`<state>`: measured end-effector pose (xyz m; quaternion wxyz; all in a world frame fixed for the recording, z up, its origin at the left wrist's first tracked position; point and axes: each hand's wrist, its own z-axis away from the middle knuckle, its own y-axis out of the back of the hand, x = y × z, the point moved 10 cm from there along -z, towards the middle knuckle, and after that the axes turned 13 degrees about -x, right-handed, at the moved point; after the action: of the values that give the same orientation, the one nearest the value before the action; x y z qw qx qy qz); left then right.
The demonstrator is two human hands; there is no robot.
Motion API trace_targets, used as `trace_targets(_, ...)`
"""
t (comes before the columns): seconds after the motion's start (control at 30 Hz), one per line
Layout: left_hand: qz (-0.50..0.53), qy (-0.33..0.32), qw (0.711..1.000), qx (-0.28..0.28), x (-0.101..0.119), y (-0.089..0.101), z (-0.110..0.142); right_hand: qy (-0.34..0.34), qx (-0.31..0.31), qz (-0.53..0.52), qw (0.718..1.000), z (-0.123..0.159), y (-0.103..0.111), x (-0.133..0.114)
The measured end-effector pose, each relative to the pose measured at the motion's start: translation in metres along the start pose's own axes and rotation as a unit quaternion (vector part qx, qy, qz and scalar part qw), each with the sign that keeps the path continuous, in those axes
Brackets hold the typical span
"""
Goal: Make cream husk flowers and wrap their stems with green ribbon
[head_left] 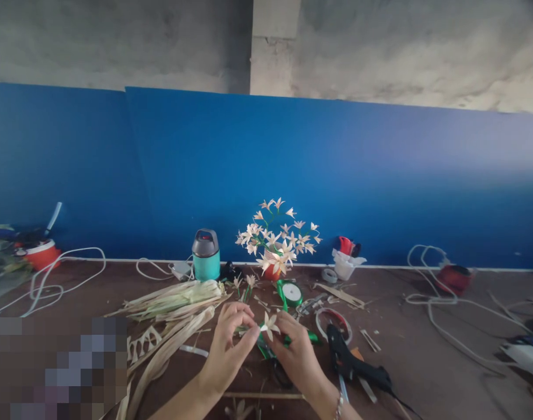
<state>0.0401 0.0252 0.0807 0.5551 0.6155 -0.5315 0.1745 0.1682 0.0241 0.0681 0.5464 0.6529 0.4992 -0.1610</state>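
A small pale artificial flower (270, 324) with pointed petals, which looks made of dried corn husk, sits between my two hands above the table. My left hand (230, 343) pinches at its left side, thumb and forefinger together. On the other side my right hand (296, 350) curls its fingers round the flower's base; the stem is hidden. Below them lie green tape (310, 338) and dark-handled scissors (280, 373), partly covered. Just beyond my fingertips are two similar small flowers (250, 281) on stems.
A pot of pale flowers (273, 271) stands at the back near a teal container (206, 265). Dried husks (174, 300) lie left. A green ribbon spool (291, 293), tape roll (336, 321) and black glue gun (354, 364) lie right. White cables (430, 300) cross the table.
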Motion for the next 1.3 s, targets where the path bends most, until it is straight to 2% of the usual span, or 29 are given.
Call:
trace_targets(0.13,0.014,0.029,0.999,-0.027,-0.011,-0.011,-0.004,-0.012,0.004,0.048,0.999,0.001,0.001,0.001)
trace_targets(0.27,0.018,0.023,0.999,-0.02,-0.016,-0.013,-0.005,-0.017,-0.002,0.042,0.999,0.001,0.001,0.0)
trace_targets(0.4,0.024,0.022,0.999,0.003,-0.019,-0.006,-0.006,-0.049,-0.004,-0.071,0.996,0.002,0.003,0.01)
trace_targets(0.53,0.021,0.024,0.999,0.006,-0.021,-0.006,-0.006,-0.101,-0.018,-0.193,0.976,0.002,-0.004,0.03)
trace_targets(0.8,0.09,0.01,0.996,-0.017,-0.024,-0.012,-0.007,-0.114,-0.032,-0.308,0.944,-0.001,-0.014,0.038)
trace_targets(1.0,0.192,0.046,0.98,-0.037,-0.035,-0.018,-0.008,-0.16,-0.049,-0.4,0.901,0.005,-0.026,0.045)
trace_targets(1.13,0.137,0.028,0.99,-0.005,-0.036,-0.011,-0.005,-0.173,-0.047,-0.435,0.883,0.007,-0.031,0.051)
trace_targets(1.23,0.045,-0.034,0.998,0.016,-0.021,-0.006,-0.004,-0.18,-0.036,-0.43,0.884,0.007,-0.03,0.053)
trace_targets(1.3,-0.015,-0.053,0.998,0.02,-0.013,-0.006,-0.003,-0.182,-0.033,-0.422,0.887,0.008,-0.029,0.052)
